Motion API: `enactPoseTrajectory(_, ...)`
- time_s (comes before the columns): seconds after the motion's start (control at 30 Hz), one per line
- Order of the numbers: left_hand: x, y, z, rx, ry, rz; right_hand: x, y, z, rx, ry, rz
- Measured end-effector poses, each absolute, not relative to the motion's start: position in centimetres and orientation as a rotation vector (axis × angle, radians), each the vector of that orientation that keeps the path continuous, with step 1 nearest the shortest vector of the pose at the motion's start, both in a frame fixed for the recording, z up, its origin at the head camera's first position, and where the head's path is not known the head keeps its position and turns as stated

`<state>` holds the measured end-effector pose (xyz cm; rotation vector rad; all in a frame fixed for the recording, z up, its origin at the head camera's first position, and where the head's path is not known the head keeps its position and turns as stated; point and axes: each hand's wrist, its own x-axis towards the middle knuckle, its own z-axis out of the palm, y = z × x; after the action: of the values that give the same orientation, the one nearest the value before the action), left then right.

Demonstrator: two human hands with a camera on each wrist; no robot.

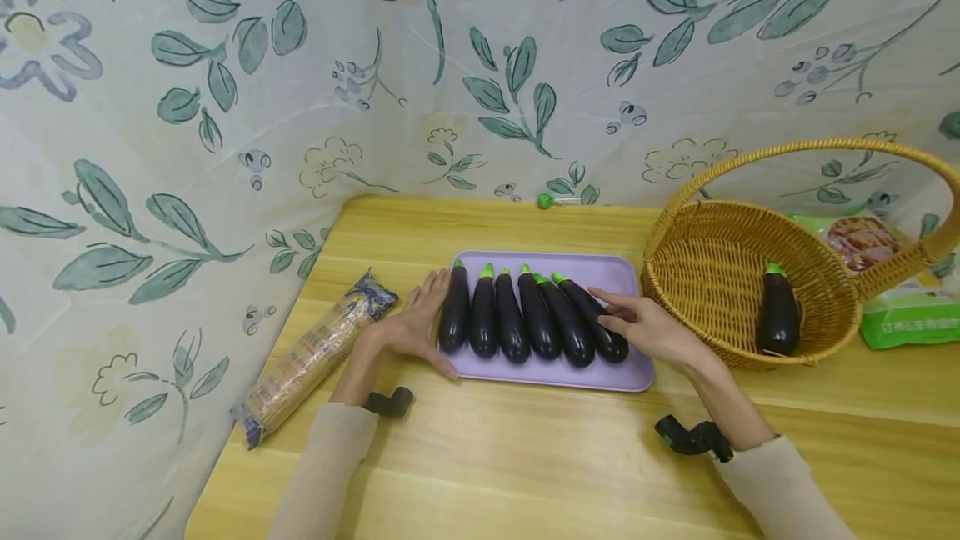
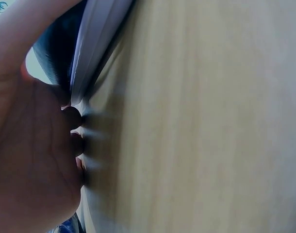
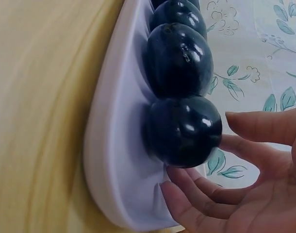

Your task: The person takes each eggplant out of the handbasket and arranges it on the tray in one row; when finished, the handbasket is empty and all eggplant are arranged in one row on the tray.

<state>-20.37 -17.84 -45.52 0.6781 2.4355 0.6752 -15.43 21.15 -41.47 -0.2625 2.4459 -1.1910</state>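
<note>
Several dark purple eggplants [image 1: 512,323] with green caps lie side by side on a lilac tray [image 1: 630,377], the two rightmost slanted. My left hand [image 1: 411,325] rests at the tray's left edge, fingers extended beside the leftmost eggplant [image 1: 454,311]. In the left wrist view its palm [image 2: 34,150] is close to the tabletop. Over the tray's right end, my right hand [image 1: 648,327] is at the rightmost eggplant [image 3: 184,131]. Its thumb and fingers are spread around that eggplant's side; a small gap shows at the thumb [image 3: 259,127].
A wicker basket [image 1: 686,294] with a tall handle holds one eggplant [image 1: 780,315] at the right. Behind it sits a green-and-white package [image 1: 900,319]. A clear-wrapped pack of thin sticks [image 1: 307,369] lies left. A green lollipop [image 1: 545,201] is at the back edge.
</note>
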Motion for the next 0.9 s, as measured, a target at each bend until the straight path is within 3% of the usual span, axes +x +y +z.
enactPoseTrajectory(0.5, -20.4, -18.0, -45.7, 0.678, 2.441, 0.676, -13.3, 24.4, -36.3, -0.421, 2.522, -1.284)
enactPoseTrajectory(0.9, -20.3, -17.7, -45.5, 0.677, 2.444, 0.654, -13.9, 31.9, -36.4, 0.067, 2.696, -1.254)
